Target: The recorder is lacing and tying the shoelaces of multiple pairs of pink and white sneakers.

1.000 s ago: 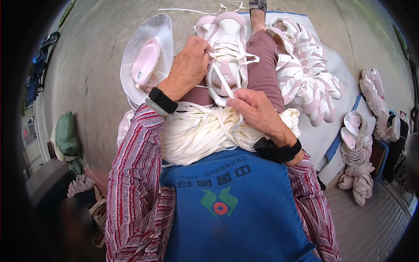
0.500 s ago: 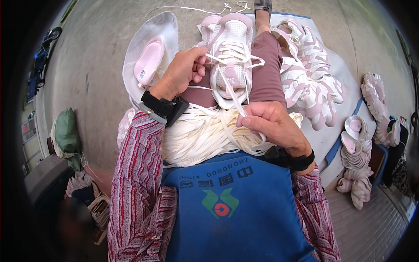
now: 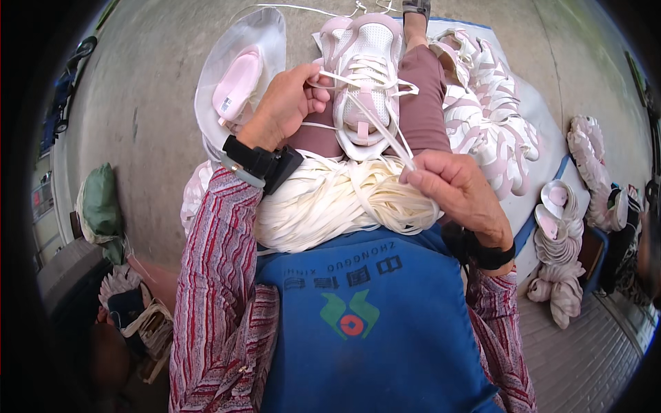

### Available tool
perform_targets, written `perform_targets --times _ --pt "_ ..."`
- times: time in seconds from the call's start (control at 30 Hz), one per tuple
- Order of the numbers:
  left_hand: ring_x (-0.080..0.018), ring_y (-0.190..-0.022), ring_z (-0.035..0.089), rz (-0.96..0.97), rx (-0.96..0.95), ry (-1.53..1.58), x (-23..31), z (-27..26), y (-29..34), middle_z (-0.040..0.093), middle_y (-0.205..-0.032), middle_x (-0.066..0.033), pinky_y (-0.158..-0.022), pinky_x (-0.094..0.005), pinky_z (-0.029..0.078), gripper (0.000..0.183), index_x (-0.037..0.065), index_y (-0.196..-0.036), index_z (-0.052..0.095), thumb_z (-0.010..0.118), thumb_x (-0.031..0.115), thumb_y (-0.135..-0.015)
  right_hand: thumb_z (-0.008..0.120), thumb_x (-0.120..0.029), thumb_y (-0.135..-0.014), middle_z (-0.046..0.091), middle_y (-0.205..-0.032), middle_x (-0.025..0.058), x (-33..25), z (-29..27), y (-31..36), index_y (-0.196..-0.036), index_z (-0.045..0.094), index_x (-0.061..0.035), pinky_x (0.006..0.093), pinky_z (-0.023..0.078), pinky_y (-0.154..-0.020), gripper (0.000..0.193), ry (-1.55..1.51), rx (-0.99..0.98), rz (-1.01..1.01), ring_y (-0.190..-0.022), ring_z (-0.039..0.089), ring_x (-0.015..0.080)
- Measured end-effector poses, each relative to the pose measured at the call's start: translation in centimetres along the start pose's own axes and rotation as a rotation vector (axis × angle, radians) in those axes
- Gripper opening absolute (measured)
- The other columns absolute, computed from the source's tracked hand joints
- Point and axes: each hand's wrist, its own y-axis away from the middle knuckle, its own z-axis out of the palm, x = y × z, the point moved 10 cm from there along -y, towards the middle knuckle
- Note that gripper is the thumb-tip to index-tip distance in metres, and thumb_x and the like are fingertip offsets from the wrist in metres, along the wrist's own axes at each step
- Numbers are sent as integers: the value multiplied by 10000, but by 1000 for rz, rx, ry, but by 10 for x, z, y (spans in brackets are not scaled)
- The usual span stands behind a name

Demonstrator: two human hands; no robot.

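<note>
A white and pink sneaker (image 3: 375,45) rests on my lap, its heel opening toward me and its upper part laced. My left hand (image 3: 296,96) is closed on one end of the white shoelace (image 3: 380,125), to the left of the tongue. My right hand (image 3: 458,186) pinches another length of lace, drawn taut from the shoe down to the right. Below the shoe a thick bundle of cream laces (image 3: 317,199) lies across my lap, on the blue apron (image 3: 372,275). A second similar shoe (image 3: 334,34) shows partly behind the first.
To the left of the shoe stands a pale shoe piece with a pink insole (image 3: 237,82). Many pink and white shoe uppers (image 3: 489,117) are heaped on a sheet (image 3: 544,103) at the right. Stacked shoe parts (image 3: 558,227) lie farther right; a green sack (image 3: 103,203) stands far left.
My right hand has moved right and slightly down, pulling its lace straighter. The left hand has shifted a little up and left, still holding its lace end.
</note>
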Motion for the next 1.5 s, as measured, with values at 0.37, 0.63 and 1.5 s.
perform_targets --times 0.37,0.63,1.5 --pt "-137 -761 610 71 76 -318 21 -8 20 591 -931 -64 -596 -247 519 213 13 -979 556 544 220 -933 561 -183 -893 469 -599 90 -27 57 -21 -799 567 25 319 393 -531 228 -55 -34 -150 -553 445 138" --pt "-145 -675 605 -273 -299 -396 -36 40 69 610 -814 -78 -567 -262 522 348 2 -1002 567 505 342 -964 550 -165 -911 463 -602 74 -46 111 -24 -779 523 10 312 384 -530 220 41 -105 -256 -560 443 134" --pt "-77 -438 481 -159 -359 -739 -35 45 98 495 -607 6 -405 -231 409 213 16 -880 566 526 216 -941 574 -153 -788 660 -820 234 35 -48 -106 -821 665 29 400 504 -687 207 496 356 -42 -746 638 379"
